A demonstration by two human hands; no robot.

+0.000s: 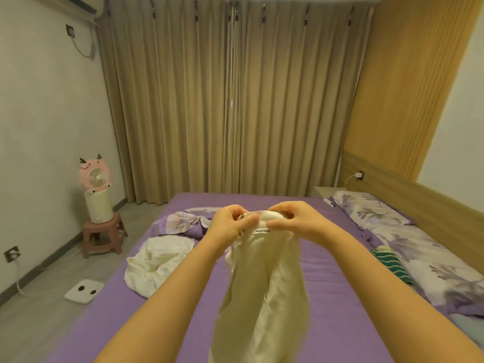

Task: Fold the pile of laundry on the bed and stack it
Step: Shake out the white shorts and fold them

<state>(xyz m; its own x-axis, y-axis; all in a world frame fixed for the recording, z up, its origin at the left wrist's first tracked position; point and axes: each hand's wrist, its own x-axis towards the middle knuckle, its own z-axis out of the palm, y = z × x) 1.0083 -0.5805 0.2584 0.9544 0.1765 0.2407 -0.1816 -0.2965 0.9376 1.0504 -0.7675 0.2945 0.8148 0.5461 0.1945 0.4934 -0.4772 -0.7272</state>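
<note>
Here, we see pink fan (pixel 93 177) on stool far left; crumpled white garment (pixel 157 263) on purple bed (pixel 327 297). Left hand (pixel 230 221) and right hand (pixel 296 218) pinch cream garment (pixel 262 297) at top edge, perhaps waistband, fingers curled; cloth hangs above bed. Striped green item (pixel 390 263) right.

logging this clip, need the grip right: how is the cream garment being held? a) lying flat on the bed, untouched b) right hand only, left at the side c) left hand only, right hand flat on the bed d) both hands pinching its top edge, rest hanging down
d: the left hand and right hand both pinch the top edge of the cream garment, which hangs down above the purple bed.
</note>
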